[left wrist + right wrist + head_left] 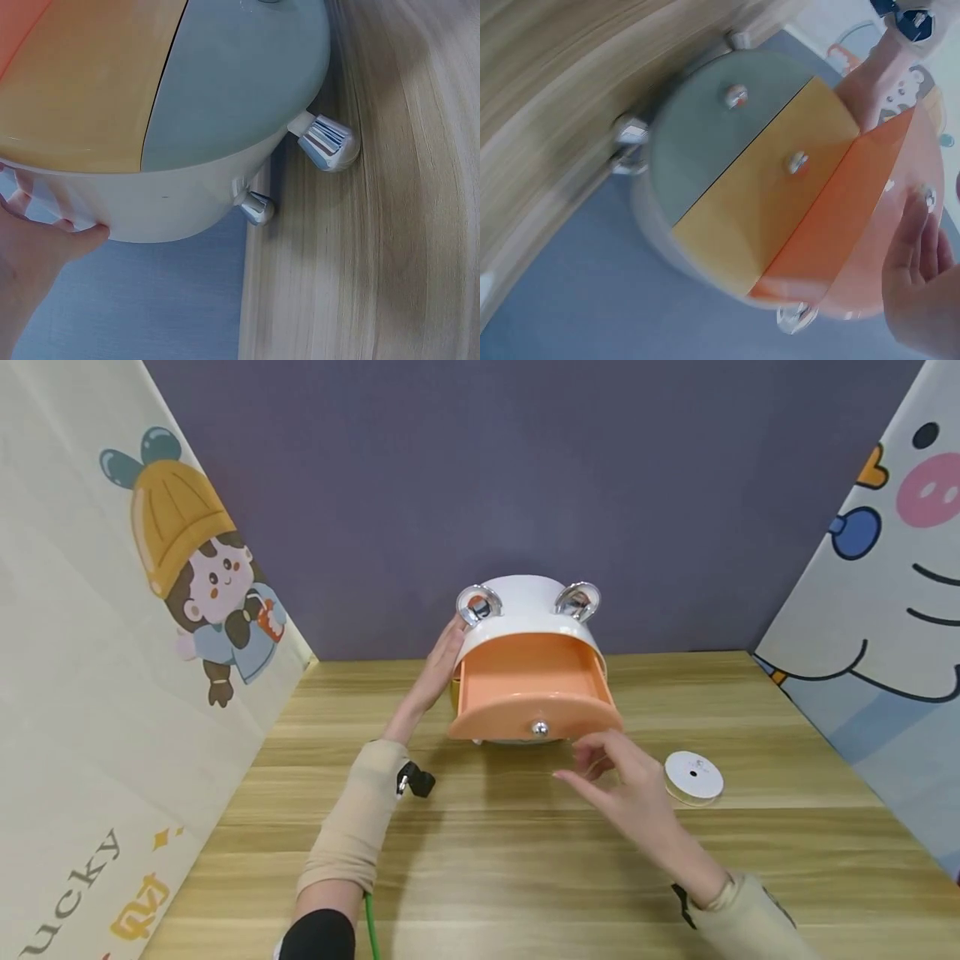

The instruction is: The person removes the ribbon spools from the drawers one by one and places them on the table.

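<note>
A rounded drawer box with a white shell and silver ears stands against the back wall. Its top peach drawer is pulled out and bears a silver knob. Below it, a yellow drawer and a grey-green drawer are closed. My left hand rests on the box's left side with its fingers extended. Just right of the peach drawer's knob, my right hand hovers near the drawer front, fingers loosely bent. The head view shows a gap between them and the knob.
A white ribbon spool lies on the wooden table, right of the right hand. Silver feet hold the box off the tabletop. A dark wall rises behind, and printed panels stand at both sides.
</note>
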### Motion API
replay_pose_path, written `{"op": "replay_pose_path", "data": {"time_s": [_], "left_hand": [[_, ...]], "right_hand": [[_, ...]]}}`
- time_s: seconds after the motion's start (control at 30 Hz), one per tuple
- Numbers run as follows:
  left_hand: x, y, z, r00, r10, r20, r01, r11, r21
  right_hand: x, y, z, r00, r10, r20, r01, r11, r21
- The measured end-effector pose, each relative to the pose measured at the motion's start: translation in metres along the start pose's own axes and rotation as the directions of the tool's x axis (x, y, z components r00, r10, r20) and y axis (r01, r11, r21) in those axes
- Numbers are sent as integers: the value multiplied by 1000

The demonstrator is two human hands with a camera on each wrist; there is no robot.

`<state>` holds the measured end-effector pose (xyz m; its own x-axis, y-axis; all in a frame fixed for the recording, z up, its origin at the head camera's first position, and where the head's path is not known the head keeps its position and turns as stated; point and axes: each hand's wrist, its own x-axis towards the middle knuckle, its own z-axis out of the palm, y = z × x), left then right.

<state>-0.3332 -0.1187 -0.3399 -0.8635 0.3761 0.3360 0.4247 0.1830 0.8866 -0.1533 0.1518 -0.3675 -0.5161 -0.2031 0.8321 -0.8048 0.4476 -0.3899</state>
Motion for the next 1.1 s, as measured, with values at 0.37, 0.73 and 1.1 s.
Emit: {"op": "replay_pose_path", "data": {"time_s": [0.37,0.73,1.1], "left_hand": [[1,1,4,1000,-9,0,9,1000,-11],[-1,3,2,1000,-9,0,9,1000,14],[-5,8,1,1000,7,-9,-6,998,55]], "right_hand": [[15,0,24,996,38,-76,-46,992,-113],[20,1,30,998,-14,-68,2,986,-164],[32,6,34,998,-8,-54,0,988,-155]]}}
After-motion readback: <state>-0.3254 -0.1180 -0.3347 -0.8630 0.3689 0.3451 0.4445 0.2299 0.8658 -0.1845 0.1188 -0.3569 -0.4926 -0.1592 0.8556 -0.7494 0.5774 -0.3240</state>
